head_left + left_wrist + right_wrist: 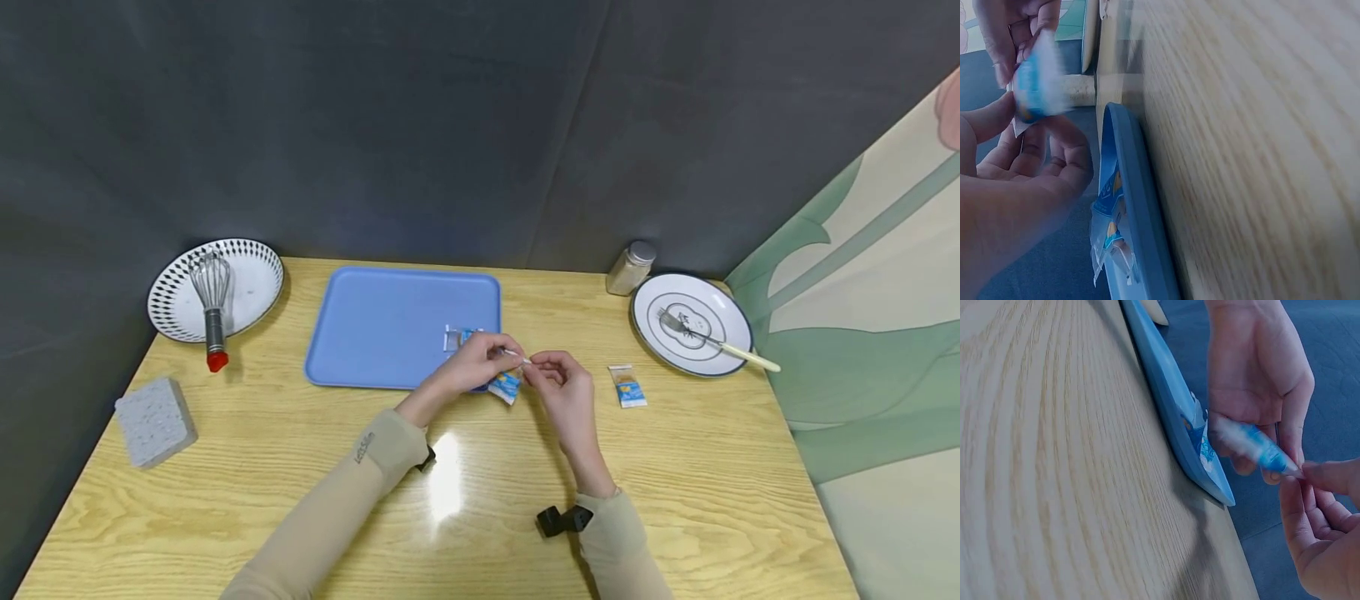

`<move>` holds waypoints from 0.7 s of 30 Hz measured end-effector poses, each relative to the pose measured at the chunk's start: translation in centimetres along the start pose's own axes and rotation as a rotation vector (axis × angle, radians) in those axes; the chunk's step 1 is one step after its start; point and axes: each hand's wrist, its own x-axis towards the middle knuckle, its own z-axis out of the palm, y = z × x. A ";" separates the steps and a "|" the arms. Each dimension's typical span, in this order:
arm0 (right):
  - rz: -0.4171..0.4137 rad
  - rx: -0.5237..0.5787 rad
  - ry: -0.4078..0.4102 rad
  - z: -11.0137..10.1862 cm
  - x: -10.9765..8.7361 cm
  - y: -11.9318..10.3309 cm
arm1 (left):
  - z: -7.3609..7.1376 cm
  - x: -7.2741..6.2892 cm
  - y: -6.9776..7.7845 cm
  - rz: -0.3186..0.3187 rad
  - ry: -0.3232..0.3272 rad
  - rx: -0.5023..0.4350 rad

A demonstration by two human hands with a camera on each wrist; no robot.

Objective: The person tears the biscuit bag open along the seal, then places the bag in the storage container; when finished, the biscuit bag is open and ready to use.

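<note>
Blue-and-white packet [506, 386] hangs off the table between two hands: the left hand [478, 360] and the right hand [564, 396] both pinch one edge of it, thumb against fingers, fingertips close together. Its long axis slants down from that edge, the free end pointing to the near side, beside the near right corner of the blue tray [401, 321]. Tray packets [468, 334] lie in its right part. Right of the right hand, a loose packet [627, 387] lies flat on the wooden table [465, 567], its long axis running roughly near to far.
</note>
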 end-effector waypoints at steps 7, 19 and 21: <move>0.005 0.000 -0.005 0.1 0.7 -0.1 | -0.4 0.6 0.3 -0.016 -0.009 -0.018; -0.004 -0.010 0.021 0.5 1.7 0.0 | -1.2 1.2 1.4 0.007 0.003 0.102; -0.007 -0.010 0.014 0.5 1.8 0.0 | -1.2 1.2 1.4 0.007 0.003 0.102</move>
